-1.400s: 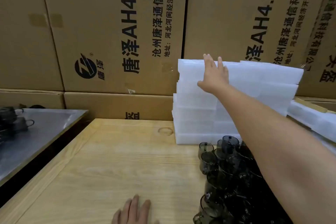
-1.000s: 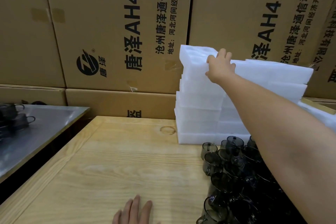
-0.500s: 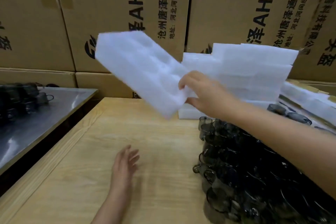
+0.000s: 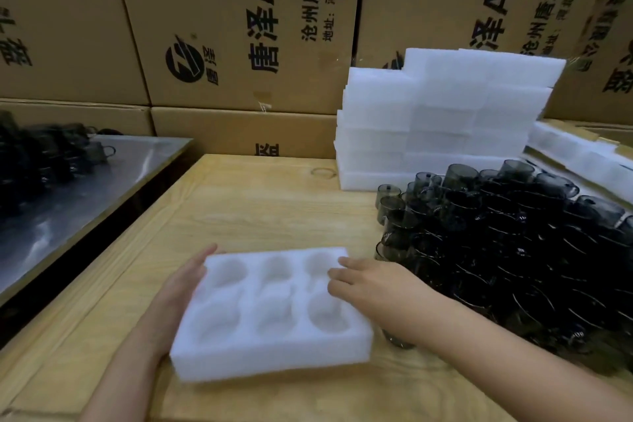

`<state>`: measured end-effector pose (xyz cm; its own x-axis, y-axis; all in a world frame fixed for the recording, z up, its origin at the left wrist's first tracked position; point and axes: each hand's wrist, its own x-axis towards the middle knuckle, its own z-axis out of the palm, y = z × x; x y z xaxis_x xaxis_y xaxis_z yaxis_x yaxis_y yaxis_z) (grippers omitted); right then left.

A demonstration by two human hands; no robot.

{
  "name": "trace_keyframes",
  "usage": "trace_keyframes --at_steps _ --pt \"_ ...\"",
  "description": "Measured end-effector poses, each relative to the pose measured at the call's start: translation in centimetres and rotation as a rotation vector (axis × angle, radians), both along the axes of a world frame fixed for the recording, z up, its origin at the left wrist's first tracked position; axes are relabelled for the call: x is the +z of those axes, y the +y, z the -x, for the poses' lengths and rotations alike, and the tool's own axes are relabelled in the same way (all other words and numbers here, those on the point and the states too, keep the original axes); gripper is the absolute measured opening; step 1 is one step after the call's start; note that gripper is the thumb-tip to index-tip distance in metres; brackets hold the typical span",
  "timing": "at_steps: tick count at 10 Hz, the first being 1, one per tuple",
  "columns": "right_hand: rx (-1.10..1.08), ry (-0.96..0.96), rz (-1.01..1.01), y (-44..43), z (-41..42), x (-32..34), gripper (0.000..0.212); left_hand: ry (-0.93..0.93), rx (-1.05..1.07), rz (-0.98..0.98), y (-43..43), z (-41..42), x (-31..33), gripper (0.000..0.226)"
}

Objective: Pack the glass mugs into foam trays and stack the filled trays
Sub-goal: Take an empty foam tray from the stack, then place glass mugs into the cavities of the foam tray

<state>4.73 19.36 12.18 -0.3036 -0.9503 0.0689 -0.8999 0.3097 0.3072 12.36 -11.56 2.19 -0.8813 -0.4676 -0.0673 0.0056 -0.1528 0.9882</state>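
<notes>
A white foam tray (image 4: 274,349) with several empty round pockets lies flat on the wooden table (image 4: 239,209), in front of me. My left hand (image 4: 178,288) presses flat against its left edge. My right hand (image 4: 370,281) rests on its right rim, fingers spread over the pockets. A dense cluster of dark smoky glass mugs (image 4: 496,233) stands on the table right of the tray. Behind the mugs rises a stack of white foam trays (image 4: 438,120).
Printed cardboard boxes (image 4: 239,27) wall off the back. A steel-topped table (image 4: 68,195) on the left holds more dark mugs (image 4: 41,154), with a dark gap between it and the wooden table. More foam pieces (image 4: 582,154) lie at the far right.
My right hand lifted the top tray off the stack, swung it left and down, and it now lies flat on the table. My left hand moved up to its left edge.
</notes>
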Motion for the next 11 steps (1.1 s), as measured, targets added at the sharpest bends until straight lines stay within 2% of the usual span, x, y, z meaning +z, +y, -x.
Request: trace_keyframes --at_steps 1,2,3,4,5,6,7,9,11 --pt "-0.111 0.175 -0.089 -0.8 -0.4 -0.3 0.037 0.006 -0.066 0.009 1.7 -0.4 1.9 0.057" --pt "-0.226 0.137 -0.129 -1.0 -0.7 -1.3 0.038 0.016 -0.035 0.023 2.2 0.4 2.0 0.057" --pt "-0.348 0.109 0.026 -0.3 -2.0 -0.3 0.033 -0.001 -0.012 0.047 2.8 1.5 2.5 0.055" --pt "-0.408 0.102 0.357 1.4 -2.2 -0.7 0.047 0.001 -0.018 0.065 3.2 2.6 2.4 0.055" --pt "-0.612 0.164 0.603 4.0 -2.9 0.1 0.043 0.007 -0.047 0.076 3.5 3.1 2.2 0.055" --pt "-0.844 0.111 0.530 5.6 -2.8 -0.2 0.043 0.026 -0.052 0.084 3.6 3.2 1.9 0.054" --pt "-0.917 0.085 0.430 5.7 -2.3 -0.9 0.031 0.028 -0.056 0.085 3.5 3.0 1.6 0.053" --pt "-0.836 0.074 0.512 5.5 -1.9 -1.3 0.026 0.056 -0.081 0.088 3.3 2.8 1.3 0.052" --pt "-0.618 -0.003 0.727 5.0 -2.4 0.0 0.022 0.075 -0.110 0.094 3.2 2.8 1.4 0.052"
